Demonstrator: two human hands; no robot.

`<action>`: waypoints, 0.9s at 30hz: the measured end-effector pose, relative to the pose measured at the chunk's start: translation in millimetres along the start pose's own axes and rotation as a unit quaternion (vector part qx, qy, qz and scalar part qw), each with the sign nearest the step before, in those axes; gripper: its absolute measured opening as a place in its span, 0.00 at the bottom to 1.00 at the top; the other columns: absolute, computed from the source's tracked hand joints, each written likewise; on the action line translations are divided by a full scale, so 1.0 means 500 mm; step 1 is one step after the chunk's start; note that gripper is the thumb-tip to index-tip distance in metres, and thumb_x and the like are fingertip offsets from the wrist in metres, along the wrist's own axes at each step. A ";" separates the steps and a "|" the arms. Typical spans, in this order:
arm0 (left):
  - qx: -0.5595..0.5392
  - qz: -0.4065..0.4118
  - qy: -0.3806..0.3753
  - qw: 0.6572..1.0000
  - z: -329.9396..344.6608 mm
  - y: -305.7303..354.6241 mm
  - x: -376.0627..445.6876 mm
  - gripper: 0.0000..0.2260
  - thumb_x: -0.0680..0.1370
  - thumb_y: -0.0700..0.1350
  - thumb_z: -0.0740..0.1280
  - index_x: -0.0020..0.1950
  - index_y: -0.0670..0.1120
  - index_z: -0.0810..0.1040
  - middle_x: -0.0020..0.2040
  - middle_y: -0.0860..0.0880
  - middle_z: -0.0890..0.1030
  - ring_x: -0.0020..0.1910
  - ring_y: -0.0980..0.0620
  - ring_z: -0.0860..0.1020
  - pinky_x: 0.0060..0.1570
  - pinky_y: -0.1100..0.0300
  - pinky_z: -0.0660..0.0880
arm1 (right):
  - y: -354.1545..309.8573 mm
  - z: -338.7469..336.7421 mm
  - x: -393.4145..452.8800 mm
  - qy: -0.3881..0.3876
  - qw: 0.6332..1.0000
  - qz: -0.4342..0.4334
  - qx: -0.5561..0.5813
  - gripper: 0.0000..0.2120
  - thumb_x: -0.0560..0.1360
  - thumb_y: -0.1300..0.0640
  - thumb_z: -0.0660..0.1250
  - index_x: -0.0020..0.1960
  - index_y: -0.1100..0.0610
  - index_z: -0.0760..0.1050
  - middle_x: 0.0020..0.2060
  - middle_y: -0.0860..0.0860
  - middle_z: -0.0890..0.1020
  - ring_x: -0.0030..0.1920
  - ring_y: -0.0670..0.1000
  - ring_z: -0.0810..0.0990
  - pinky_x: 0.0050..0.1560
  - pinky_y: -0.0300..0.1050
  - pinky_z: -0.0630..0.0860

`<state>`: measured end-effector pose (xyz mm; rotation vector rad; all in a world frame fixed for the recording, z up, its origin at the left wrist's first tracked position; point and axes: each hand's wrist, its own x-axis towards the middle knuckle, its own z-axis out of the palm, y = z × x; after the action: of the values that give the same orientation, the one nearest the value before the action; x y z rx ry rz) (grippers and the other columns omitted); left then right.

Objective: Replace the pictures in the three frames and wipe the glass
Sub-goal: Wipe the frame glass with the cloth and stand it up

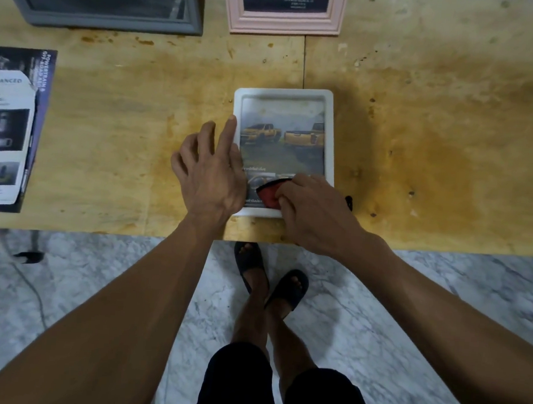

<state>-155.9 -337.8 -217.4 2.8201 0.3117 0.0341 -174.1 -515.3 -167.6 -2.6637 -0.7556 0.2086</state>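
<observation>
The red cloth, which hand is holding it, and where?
The right hand grips the red cloth by its bunched right end, on the white frame's glass.

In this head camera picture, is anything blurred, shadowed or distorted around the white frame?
Head view: a soft shadow darkens the yellowish wooden table around the white picture frame; the right hand gripping the red cloth looks slightly blurred; the left hand is sharper; the wide lens stretches the forearms at the bottom.
</observation>
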 end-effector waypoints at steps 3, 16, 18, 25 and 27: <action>-0.005 -0.002 -0.001 1.000 0.001 0.000 0.000 0.20 0.85 0.54 0.48 0.78 0.59 0.61 0.77 0.49 0.63 0.73 0.40 0.60 0.69 0.37 0.56 | -0.001 -0.032 0.027 -0.122 0.970 0.134 0.161 0.10 0.82 0.54 0.56 0.55 0.53 0.75 0.40 0.49 0.82 0.41 0.51 0.81 0.44 0.44 0.74; 0.006 0.028 0.006 1.000 -0.001 -0.015 0.007 0.21 0.85 0.56 0.49 0.78 0.58 0.62 0.75 0.48 0.65 0.70 0.41 0.63 0.65 0.41 0.59 | 0.092 0.019 0.072 0.047 0.977 0.190 -0.087 0.25 0.83 0.51 0.49 0.79 0.55 0.54 0.79 0.52 0.51 0.79 0.55 0.48 0.73 0.57 0.55; 0.008 0.025 0.012 1.000 -0.001 -0.014 0.006 0.21 0.85 0.56 0.50 0.78 0.58 0.63 0.75 0.48 0.65 0.69 0.41 0.64 0.64 0.40 0.60 | 0.091 0.021 0.100 0.040 0.977 0.197 -0.066 0.25 0.83 0.52 0.48 0.79 0.57 0.52 0.79 0.52 0.51 0.79 0.55 0.47 0.75 0.56 0.51; 0.006 0.012 0.023 1.000 0.003 -0.012 0.006 0.20 0.84 0.56 0.51 0.76 0.59 0.65 0.74 0.50 0.67 0.69 0.43 0.65 0.65 0.41 0.61 | 0.050 0.029 0.174 0.058 0.987 0.149 0.034 0.24 0.79 0.62 0.60 0.75 0.62 0.63 0.75 0.57 0.64 0.76 0.59 0.57 0.75 0.51 0.54; 0.010 0.012 0.024 1.000 0.004 -0.011 0.006 0.20 0.84 0.56 0.50 0.76 0.59 0.66 0.74 0.51 0.67 0.69 0.43 0.65 0.65 0.41 0.61 | 0.027 0.031 0.192 0.052 0.989 0.125 0.058 0.24 0.79 0.63 0.61 0.74 0.62 0.64 0.74 0.57 0.65 0.76 0.58 0.58 0.74 0.50 0.55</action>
<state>-154.0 -332.5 -221.1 2.8459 0.2900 0.1052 -90.3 -470.2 -191.1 -2.6290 -0.3629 0.1697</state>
